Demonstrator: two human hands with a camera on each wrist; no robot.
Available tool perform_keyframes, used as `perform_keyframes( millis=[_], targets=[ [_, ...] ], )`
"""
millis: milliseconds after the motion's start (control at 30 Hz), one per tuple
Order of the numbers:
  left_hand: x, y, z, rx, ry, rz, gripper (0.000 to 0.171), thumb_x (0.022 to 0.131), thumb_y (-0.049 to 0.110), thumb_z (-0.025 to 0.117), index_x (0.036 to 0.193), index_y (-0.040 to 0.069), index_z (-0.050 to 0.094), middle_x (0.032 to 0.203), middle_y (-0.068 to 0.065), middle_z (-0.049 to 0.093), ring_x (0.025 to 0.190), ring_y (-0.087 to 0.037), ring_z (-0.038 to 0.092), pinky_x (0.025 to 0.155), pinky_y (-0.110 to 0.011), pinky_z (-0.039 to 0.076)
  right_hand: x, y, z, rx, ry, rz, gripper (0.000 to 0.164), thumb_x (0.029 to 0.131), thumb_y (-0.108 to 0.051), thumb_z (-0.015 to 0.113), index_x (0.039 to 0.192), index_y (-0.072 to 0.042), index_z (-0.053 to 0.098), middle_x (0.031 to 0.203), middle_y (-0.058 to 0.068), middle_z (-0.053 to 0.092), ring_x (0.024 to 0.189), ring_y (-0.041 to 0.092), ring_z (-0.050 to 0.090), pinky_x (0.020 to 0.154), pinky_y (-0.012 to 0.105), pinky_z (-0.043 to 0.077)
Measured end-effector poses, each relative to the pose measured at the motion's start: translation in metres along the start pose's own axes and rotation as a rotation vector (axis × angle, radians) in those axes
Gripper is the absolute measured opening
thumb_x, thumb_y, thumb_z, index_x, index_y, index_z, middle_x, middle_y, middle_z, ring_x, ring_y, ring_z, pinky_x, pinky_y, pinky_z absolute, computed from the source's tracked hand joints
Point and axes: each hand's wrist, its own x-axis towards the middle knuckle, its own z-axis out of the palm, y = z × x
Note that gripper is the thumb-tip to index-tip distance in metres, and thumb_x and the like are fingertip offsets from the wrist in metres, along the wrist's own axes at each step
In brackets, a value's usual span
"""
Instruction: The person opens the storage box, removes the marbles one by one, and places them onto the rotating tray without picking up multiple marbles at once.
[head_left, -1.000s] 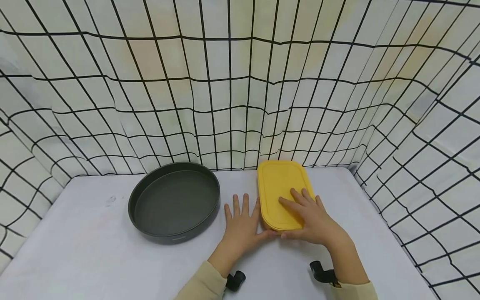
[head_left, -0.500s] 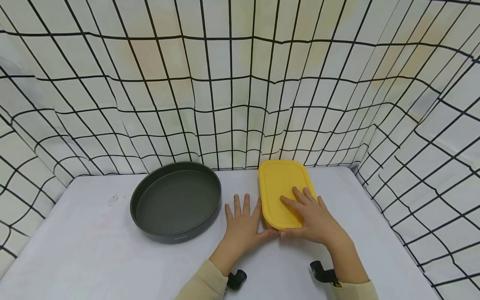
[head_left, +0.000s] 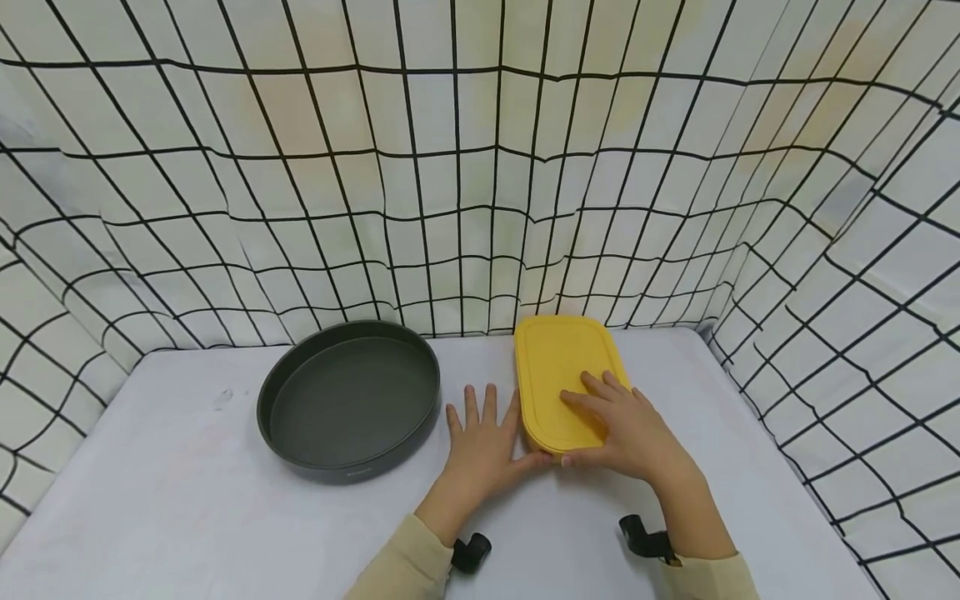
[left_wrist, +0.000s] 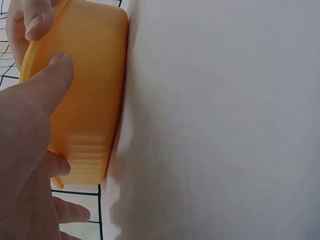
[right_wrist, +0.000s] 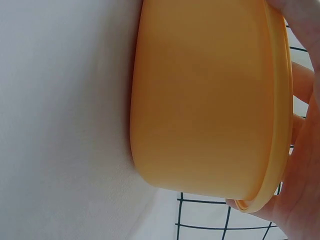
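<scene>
A yellow lidded food container (right_wrist: 205, 100) stands on the white table, right of centre in the head view. My right hand (head_left: 630, 429) spans the near right part of its lid (head_left: 558, 350), with the fingers on top and the thumb over the front rim. In the right wrist view a fingertip (right_wrist: 232, 203) bends round the lid's rim. My left hand (head_left: 483, 454) lies spread at the near left corner. Its thumb (left_wrist: 57, 75) presses the front wall below the rim, and its index finger reaches along the left side.
A dark grey round pan (head_left: 352, 408) sits just left of my left hand. Black wire mesh (head_left: 457, 183) over white cloth walls in the back and sides of the white table (head_left: 187, 483). A black wrist mount (head_left: 645, 537) sits at my right wrist.
Both hands keep their places on the container. The head view has tilted very slightly; the right hand looks a little more arched over the lid.
</scene>
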Motion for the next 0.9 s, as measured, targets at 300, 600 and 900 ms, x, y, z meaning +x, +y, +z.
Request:
perform_keyframes(
  millis=[300, 600, 900],
  targets=[
    [0.000, 0.000, 0.000, 0.005, -0.007, -0.008, 0.105, 0.080, 0.085, 0.049, 0.159, 0.019, 0.028, 0.160, -0.026, 0.025, 0.146, -0.057, 0.012, 0.111, -0.080, 0.015, 0.003, -0.007, 0.008, 0.004, -0.001, 0.002, 0.095, 0.067, -0.080, 0.071, 0.148, -0.036, 0.049, 0.162, 0.012, 0.030, 0.151, 0.045, 0.013, 0.114, 0.078, 0.003],
    [0.001, 0.002, 0.001, 0.014, -0.032, -0.016, 0.103, 0.082, 0.083, 0.049, 0.160, 0.020, 0.025, 0.161, -0.025, 0.024, 0.146, -0.056, 0.012, 0.111, -0.079, 0.015, 0.004, -0.008, 0.014, 0.011, -0.003, -0.101, 0.087, 0.074, -0.078, 0.066, 0.148, -0.037, 0.047, 0.162, 0.014, 0.029, 0.150, 0.045, 0.017, 0.121, 0.066, 0.014],
    [0.001, 0.001, 0.000, 0.004, -0.024, -0.013, 0.104, 0.081, 0.086, 0.045, 0.159, 0.020, 0.026, 0.160, -0.026, 0.025, 0.146, -0.057, 0.013, 0.110, -0.080, 0.017, 0.004, -0.007, 0.010, 0.035, 0.018, -0.138, 0.076, 0.078, -0.074, 0.065, 0.145, -0.040, 0.052, 0.159, 0.011, 0.035, 0.149, 0.044, 0.022, 0.118, 0.070, 0.018]
  ],
)
